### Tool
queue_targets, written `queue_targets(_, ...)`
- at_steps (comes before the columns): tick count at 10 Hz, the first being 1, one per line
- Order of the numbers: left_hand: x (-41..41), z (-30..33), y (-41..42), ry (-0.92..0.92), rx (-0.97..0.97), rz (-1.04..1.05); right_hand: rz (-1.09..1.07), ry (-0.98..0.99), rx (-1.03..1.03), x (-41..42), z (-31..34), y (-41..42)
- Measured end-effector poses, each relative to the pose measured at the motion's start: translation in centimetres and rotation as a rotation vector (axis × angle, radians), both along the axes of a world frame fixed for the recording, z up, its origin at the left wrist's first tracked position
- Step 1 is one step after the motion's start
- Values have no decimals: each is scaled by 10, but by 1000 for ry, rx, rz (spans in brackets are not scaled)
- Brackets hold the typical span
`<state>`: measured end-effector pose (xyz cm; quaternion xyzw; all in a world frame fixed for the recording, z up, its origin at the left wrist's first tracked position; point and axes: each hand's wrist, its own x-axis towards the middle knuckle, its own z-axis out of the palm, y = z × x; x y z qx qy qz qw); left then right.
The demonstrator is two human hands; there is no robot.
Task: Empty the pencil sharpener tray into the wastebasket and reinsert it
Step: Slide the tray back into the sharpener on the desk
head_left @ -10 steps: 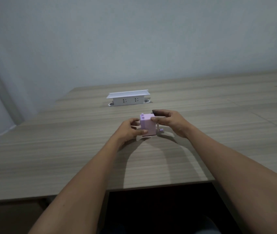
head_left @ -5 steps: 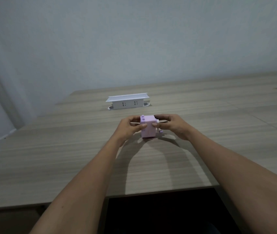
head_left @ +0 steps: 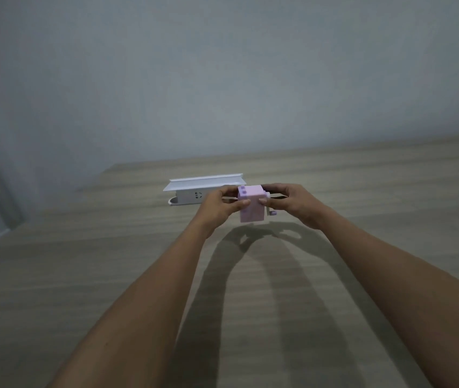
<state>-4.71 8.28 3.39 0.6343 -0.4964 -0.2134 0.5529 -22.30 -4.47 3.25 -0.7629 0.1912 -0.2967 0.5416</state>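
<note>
A small pink box-shaped pencil sharpener (head_left: 251,210) with a purple crank on its right side is held just above the wooden table (head_left: 110,275). My left hand (head_left: 220,207) grips its left side, thumb across the front. My right hand (head_left: 292,203) grips its right side by the crank, thumb on the front. Its shadow falls on the table below it. The tray cannot be told apart from the body. No wastebasket is in view.
A white pop-up power socket box (head_left: 194,190) with a raised lid stands on the table just behind my left hand. A grey wall rises behind the table's far edge.
Both hands have lifted the sharpener off the table and tilted it slightly. The view has tipped upward, so the near table edge is out of frame.
</note>
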Motion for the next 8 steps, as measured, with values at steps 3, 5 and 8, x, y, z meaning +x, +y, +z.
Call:
queue_targets(3,43,-22,-83,26,26,47,-26,54,-44,49,-18,-77)
queue_targets(5,54,-40,-111,43,52,29,-55,58,-15,59,-43,-105)
queue_targets(8,47,-41,-98,143,123,45,-186,102,-55,52,-46,-96)
